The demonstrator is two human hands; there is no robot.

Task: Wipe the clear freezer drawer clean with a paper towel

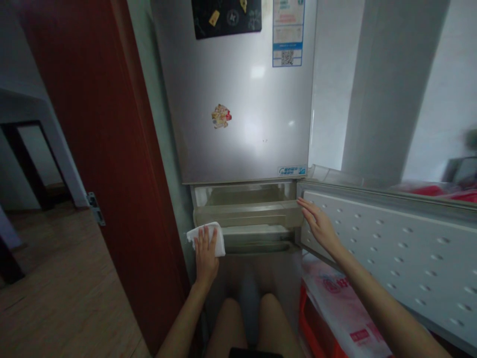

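Note:
A folded white cloth (pixel 218 244) lies under my left hand (pixel 206 253), its fingers pressing it against the left front of the refrigerator's open middle compartment. My right hand (pixel 316 222) is at the hinge side, fingers stretched out, the tips by the inner edge of the swung-open door (pixel 391 243). Nothing shows in that hand. Between my hands is the compartment's pale drawer (pixel 253 215), with a recess above it. The upper refrigerator door (pixel 242 89) is closed and carries a colourful magnet (pixel 221 116) and labels.
A red-brown wooden door (pixel 108 149) stands close on the left. Below the open refrigerator door, a red container (pixel 313 323) holds a white plastic bag (pixel 346 308) with red print. The closed lower refrigerator door (pixel 257 273) is just ahead of my knees.

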